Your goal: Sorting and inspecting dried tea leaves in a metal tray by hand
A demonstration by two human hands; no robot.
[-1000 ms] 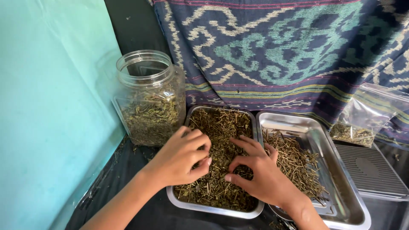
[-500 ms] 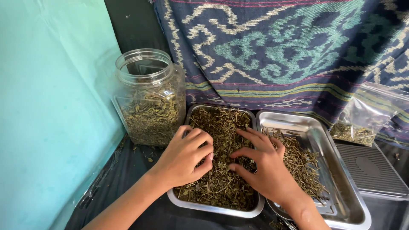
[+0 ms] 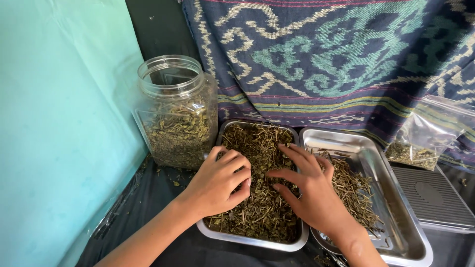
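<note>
A steel tray in front of me is filled with dried green leaves and stems. My left hand rests on the herbs at the tray's left side, fingers curled into them. My right hand lies on the herbs at the tray's right side, fingers spread and pressed into the pile. Whether either hand pinches a stem is hidden by the fingers. A second steel tray to the right holds a heap of bare stems.
An open clear plastic jar, about half full of dried leaves, stands at the back left. A clear plastic bag with some herbs leans at the right. A grey scale sits beside the right tray. A turquoise wall rises at left; patterned cloth hangs behind.
Both hands have slid a little farther up the left tray, working through the herbs. The right hand's fingers have spread wider. The view shifted slightly.
</note>
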